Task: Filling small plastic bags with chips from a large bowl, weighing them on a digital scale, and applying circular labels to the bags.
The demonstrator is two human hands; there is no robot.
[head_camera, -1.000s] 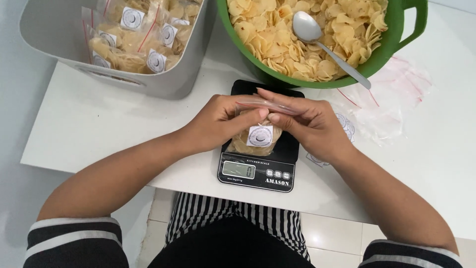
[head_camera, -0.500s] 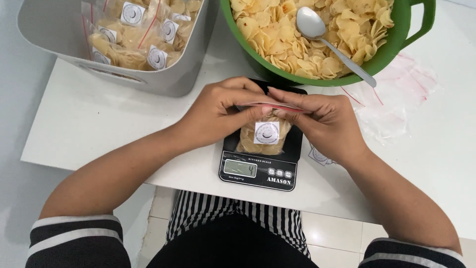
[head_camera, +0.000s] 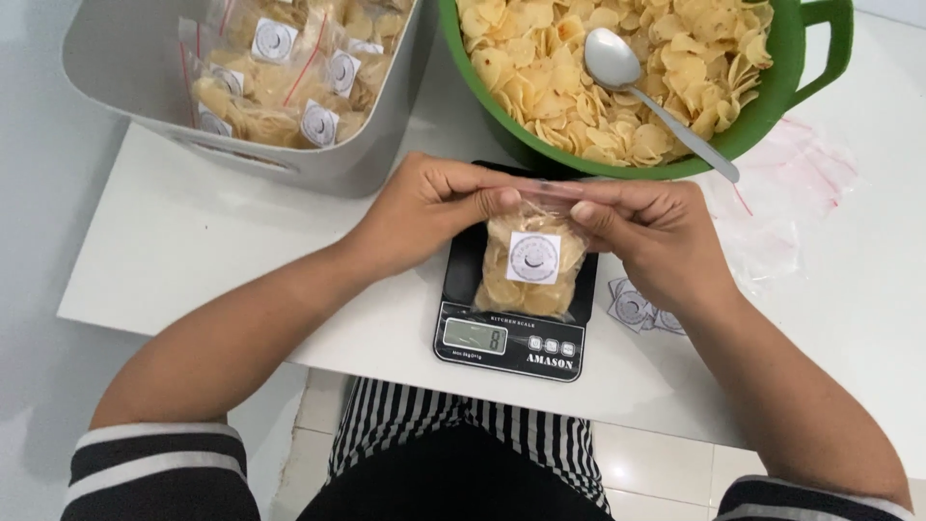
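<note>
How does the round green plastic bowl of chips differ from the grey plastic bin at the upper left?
The round green plastic bowl holds loose yellow chips with a metal spoon lying in them; the grey plastic bin holds chips already packed in small clear labelled bags. The bowl is round, the bin straight-walled with rounded corners. The bowl sits behind the black kitchen scale, the bin left of it. Both stand on the white table.

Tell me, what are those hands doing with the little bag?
The left hand and right hand pinch the top edge of a small clear bag of chips above a black kitchen scale. A green bowl of chips with a spoon sits behind; a grey bin holds filled bags.
</note>
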